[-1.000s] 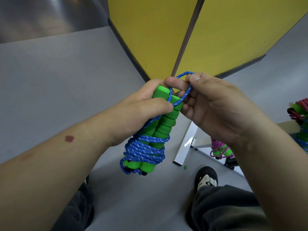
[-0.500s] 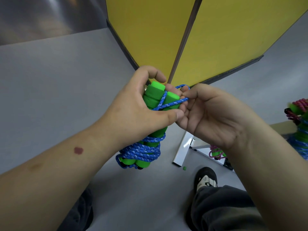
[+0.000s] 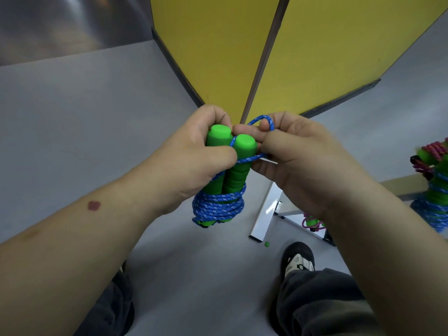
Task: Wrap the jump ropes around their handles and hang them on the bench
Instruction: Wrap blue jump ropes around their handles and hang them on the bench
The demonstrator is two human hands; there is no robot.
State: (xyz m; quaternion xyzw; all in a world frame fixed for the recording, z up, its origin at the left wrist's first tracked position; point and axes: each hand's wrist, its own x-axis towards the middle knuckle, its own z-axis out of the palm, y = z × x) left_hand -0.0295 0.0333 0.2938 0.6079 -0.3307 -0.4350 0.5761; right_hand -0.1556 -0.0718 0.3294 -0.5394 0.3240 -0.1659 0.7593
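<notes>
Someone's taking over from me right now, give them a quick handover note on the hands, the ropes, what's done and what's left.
Left hand: grips the two green handles held side by side, upright.
Right hand: pinches the last loop of blue rope at the handle tops.
Rope: most of it is coiled tight around the lower part of the handles; only the end loop is loose.
Other bundles: a wrapped pink one low by the white bench leg, more at the right edge, blurred.
Done: winding nearly finished.
Left: secure the loop, then hang this bundle on the bench.
</notes>
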